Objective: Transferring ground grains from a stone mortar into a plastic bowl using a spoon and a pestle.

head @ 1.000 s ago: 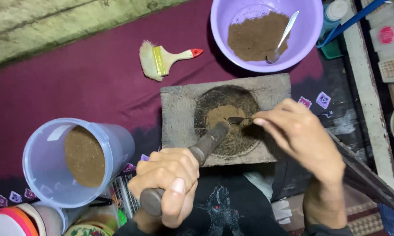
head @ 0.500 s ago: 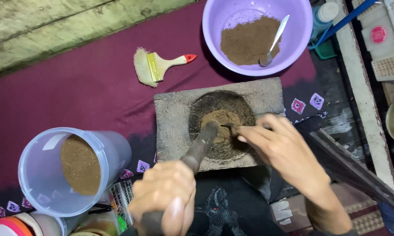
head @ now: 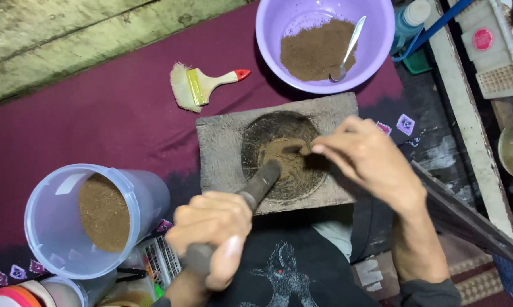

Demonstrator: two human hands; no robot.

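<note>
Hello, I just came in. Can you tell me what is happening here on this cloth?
A person grinds brown powder in a flat stone mortar. The left hand grips a dark pestle whose tip sits in the round hollow. The right hand reaches into the hollow and touches the powder with its fingers. A purple bowl with more powder and a spoon stands behind, a clear tub of powder at the left, and a paintbrush beside the stone.
</note>
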